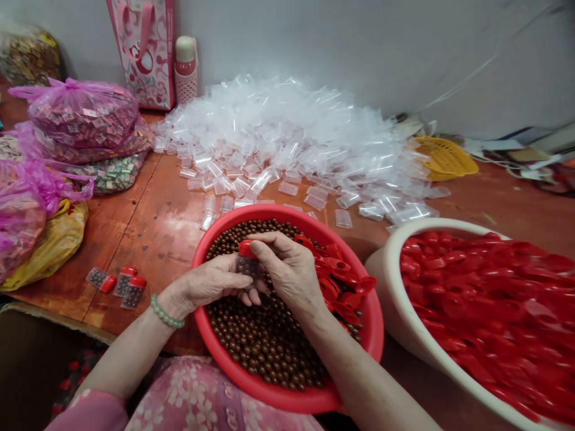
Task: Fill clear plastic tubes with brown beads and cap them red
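Over a red basin (380, 335) of brown beads (269, 353), my two hands meet at a small clear plastic container (247, 269) filled with beads. Its bottom part lies in the fingers of my left hand (220, 278), which wears a green bead bracelet. At the top, the thumb and fingers of my right hand (290, 269) grip its red cap (245, 248). The container stands roughly upright. Loose red caps (336, 275) lie on the beads at the basin's right side, partly behind my right hand.
A big white tub (390, 287) of red caps stands at the right. Clear empty containers (287, 131) are heaped along the wall. Several filled containers (133, 292) lie left of the basin. Purple bags (85, 114), a patterned tote (153, 78), a bottle (185, 72) and a yellow basket (444, 157) stand around.
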`<action>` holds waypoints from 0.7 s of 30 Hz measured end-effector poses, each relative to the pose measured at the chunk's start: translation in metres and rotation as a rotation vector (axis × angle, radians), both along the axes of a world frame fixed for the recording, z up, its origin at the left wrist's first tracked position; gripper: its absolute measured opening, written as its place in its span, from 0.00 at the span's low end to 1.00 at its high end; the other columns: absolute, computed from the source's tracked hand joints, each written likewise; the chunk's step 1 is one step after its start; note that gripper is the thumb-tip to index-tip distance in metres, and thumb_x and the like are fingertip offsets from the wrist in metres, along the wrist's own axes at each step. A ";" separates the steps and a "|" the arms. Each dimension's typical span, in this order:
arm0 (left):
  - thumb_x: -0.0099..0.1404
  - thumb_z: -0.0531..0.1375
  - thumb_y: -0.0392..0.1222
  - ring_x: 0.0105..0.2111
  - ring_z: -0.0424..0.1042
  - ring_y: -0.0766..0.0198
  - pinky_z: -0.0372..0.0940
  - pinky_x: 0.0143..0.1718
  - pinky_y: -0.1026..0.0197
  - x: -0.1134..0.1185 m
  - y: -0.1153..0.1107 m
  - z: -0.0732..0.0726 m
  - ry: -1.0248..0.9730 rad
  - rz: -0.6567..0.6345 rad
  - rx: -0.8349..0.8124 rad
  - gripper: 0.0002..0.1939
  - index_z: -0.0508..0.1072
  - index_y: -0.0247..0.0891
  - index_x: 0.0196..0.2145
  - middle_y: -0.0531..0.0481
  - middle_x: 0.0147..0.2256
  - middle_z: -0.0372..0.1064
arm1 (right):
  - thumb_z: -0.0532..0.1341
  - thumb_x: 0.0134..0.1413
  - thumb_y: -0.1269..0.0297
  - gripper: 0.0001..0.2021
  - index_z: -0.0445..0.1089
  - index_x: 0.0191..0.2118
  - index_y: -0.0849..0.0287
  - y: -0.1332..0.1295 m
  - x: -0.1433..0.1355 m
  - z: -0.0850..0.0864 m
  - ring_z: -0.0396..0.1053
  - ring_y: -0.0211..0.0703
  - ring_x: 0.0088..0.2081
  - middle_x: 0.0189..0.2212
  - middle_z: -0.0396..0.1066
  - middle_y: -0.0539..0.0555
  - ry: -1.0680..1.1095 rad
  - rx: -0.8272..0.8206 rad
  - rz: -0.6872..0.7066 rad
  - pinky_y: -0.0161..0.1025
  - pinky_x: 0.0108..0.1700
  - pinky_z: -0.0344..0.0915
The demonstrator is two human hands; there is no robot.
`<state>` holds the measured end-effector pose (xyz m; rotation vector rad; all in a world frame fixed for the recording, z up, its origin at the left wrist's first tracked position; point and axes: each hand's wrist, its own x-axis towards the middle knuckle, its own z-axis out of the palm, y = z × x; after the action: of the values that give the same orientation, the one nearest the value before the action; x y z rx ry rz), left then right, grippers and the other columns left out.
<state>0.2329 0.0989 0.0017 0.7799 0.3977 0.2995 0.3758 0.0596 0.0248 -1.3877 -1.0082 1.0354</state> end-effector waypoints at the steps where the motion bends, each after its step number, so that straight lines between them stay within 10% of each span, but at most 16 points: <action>1: 0.53 0.69 0.49 0.26 0.72 0.69 0.67 0.29 0.69 0.000 0.000 0.000 0.003 -0.008 0.012 0.19 0.74 0.29 0.34 0.47 0.29 0.72 | 0.66 0.50 0.54 0.13 0.73 0.34 0.59 -0.001 0.000 0.000 0.59 0.30 0.12 0.22 0.73 0.47 0.014 -0.008 0.004 0.30 0.12 0.56; 21: 0.62 0.60 0.48 0.23 0.66 0.71 0.64 0.28 0.65 0.006 -0.003 -0.002 0.209 0.061 0.306 0.14 0.64 0.35 0.33 0.55 0.27 0.63 | 0.61 0.58 0.65 0.04 0.73 0.35 0.57 -0.002 0.022 -0.007 0.73 0.38 0.31 0.30 0.75 0.50 -0.317 0.202 0.225 0.34 0.34 0.71</action>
<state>0.2390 0.0959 -0.0007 1.1051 0.5814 0.3414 0.3981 0.0574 0.0181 -1.3156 -1.4883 0.8605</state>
